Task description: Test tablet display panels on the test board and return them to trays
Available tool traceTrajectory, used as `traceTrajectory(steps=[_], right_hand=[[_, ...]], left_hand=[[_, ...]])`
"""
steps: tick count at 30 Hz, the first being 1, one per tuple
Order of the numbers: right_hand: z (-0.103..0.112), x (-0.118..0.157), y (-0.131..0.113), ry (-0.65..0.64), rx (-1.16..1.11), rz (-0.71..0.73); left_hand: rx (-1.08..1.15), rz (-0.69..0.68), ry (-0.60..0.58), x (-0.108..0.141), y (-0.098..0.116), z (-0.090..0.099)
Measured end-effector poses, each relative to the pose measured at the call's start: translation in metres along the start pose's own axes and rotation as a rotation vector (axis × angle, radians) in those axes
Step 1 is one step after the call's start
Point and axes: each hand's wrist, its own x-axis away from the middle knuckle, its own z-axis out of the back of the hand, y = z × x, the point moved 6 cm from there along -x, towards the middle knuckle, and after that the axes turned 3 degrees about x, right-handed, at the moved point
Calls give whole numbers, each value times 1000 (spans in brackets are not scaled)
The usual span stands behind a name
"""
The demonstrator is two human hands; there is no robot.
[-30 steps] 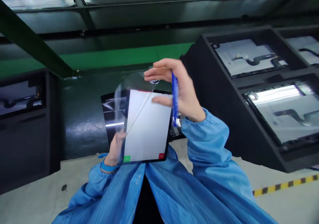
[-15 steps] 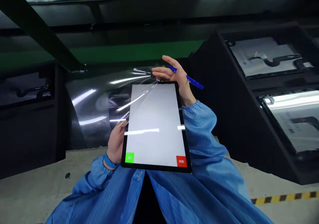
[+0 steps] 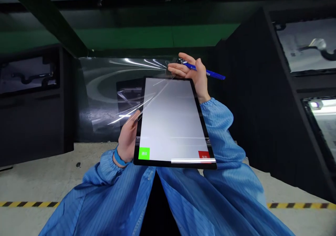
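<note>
A tablet point(image 3: 173, 120) with a black frame is held tilted before my body; its screen is blank white with a green square at bottom left and a red one at bottom right. My left hand point(image 3: 128, 138) grips its left edge, thumb near the front. Clear plastic film point(image 3: 99, 96) spreads left of the tablet and creases across its upper left corner. My right hand point(image 3: 191, 73) is at the top edge, fingers against the gathered end of the film. A blue pen point(image 3: 216, 75) is tucked between its fingers, pointing right.
Dark stands on the left point(image 3: 34, 124) and right point(image 3: 262, 106) carry flat panels with black cables. A dark green beam point(image 3: 55, 22) slants across the upper left. Yellow-black tape point(image 3: 28, 204) runs along the pale floor.
The view has turned, and the tablet and both hands appear slightly higher and further right. The film spreads wider on the left. Both hands keep their holds.
</note>
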Motion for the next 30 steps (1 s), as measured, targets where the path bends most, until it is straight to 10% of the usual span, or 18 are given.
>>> traceTrajectory(steps=[7, 30], right_hand=[[0, 0, 2, -2, -68, 13], [-4, 1, 3, 1, -69, -8]], left_hand=[[-69, -180, 35, 1, 11, 1], [-157, 7, 67, -2, 1, 2]])
